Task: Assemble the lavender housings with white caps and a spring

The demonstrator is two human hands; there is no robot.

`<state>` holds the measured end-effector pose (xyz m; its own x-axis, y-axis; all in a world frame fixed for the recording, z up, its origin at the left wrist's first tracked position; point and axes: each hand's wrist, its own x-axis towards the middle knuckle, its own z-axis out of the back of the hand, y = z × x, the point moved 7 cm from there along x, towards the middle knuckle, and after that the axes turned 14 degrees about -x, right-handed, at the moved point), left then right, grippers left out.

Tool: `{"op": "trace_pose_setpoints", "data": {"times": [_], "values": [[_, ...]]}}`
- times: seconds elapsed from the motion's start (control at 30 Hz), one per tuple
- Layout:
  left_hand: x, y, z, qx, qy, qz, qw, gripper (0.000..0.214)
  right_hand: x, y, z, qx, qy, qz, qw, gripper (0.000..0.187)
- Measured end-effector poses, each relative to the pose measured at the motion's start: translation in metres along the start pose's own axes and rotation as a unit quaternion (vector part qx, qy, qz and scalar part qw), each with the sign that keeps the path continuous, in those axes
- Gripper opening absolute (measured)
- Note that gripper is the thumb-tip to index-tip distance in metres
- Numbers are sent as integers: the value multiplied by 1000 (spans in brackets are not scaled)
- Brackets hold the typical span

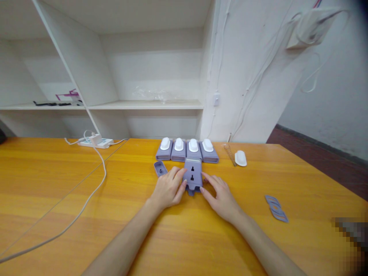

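Observation:
A purple plastic housing [193, 171] with two dark cutouts lies on the table in front of me, a tab sticking out at its near end. My left hand [170, 186] has fingers and thumb against its left side. On the opposite side, my right hand [217, 191] touches it with fingertips and thumb, so the housing sits between both hands. Left of it rests a small purple oval cover [160, 168], close to my left fingers. Right behind it stands a row of several purple cases with white oval tops [193, 145].
A coiled spring [229, 155] and a white oval piece [240, 158] lie at the back right. Flat purple pieces [276, 208] are farther right. A power strip [96, 143] with a trailing white cable [94, 191] sits left. White shelving [149, 104] rises behind the table.

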<state>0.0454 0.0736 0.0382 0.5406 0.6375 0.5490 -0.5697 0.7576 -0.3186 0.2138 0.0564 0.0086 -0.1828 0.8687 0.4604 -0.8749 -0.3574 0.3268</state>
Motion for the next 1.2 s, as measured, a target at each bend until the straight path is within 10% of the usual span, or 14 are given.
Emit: {"op": "trace_pose_setpoints", "data": {"times": [0.3, 0.7, 1.2], "values": [[0, 23, 15, 93, -132, 69, 984, 24, 3, -51, 27, -126, -139, -121, 975, 35], [1, 29, 13, 130, -114, 131, 976, 23, 6, -88, 5, -361, 66, -187, 911, 52], [4, 14, 9, 117, -81, 95, 985, 28, 28, -106, 26, -405, -6, -211, 890, 42]]}}
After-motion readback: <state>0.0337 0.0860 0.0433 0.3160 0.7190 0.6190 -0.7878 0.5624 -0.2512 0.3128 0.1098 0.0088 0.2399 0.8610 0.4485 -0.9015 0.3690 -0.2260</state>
